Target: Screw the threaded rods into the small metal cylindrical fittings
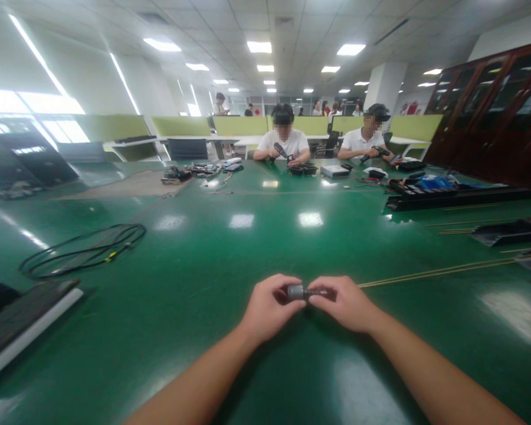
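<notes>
Just above the green table (194,307), both my hands meet on a small cylindrical part (296,292) with a grey body and a narrower black end, lying roughly level. My left hand (269,304) is closed around the grey body, thumb below and fingers above. Pinched in my right hand (343,301) is the thin dark end, partly hidden by the fingers. What exactly the part is, I cannot make out.
A coiled black cable (84,251) lies at left, near a dark slab with a white edge (35,330). Thin brass-coloured rods (438,273) and black metal channels (460,198) lie at right. Across the table, two people (283,141) handle tools; small black trays (303,169) stand there.
</notes>
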{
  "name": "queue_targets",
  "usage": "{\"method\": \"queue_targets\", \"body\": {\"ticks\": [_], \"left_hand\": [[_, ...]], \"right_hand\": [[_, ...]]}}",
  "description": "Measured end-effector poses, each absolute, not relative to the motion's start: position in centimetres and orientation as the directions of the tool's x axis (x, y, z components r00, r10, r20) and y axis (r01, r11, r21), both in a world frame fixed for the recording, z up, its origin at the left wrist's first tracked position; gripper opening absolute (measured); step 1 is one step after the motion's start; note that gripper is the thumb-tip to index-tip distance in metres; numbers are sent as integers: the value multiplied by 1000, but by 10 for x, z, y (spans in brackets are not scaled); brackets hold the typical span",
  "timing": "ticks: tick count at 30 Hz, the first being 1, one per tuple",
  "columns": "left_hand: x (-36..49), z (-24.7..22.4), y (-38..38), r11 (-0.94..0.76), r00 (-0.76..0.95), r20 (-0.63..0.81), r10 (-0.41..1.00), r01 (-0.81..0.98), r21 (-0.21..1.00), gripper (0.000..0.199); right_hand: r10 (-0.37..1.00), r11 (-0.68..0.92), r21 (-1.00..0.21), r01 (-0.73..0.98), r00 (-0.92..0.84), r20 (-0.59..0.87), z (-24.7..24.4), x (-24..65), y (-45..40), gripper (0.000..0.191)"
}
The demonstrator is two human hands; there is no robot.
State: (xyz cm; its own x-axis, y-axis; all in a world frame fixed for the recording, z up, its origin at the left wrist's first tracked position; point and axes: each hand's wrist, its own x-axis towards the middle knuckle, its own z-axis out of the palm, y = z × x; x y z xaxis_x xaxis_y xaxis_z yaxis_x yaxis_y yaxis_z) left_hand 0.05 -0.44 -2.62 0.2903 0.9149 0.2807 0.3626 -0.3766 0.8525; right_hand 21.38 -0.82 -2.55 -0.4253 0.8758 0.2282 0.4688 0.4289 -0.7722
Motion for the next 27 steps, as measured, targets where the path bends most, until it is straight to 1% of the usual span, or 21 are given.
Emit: {"method": "queue_targets", "body": {"ticks": [27], "left_hand": [[-3, -25, -3, -409, 282, 317, 905, 378, 831, 27]], "right_hand": [[888, 400, -784, 475, -412, 204, -26, 218, -7, 16]]}}
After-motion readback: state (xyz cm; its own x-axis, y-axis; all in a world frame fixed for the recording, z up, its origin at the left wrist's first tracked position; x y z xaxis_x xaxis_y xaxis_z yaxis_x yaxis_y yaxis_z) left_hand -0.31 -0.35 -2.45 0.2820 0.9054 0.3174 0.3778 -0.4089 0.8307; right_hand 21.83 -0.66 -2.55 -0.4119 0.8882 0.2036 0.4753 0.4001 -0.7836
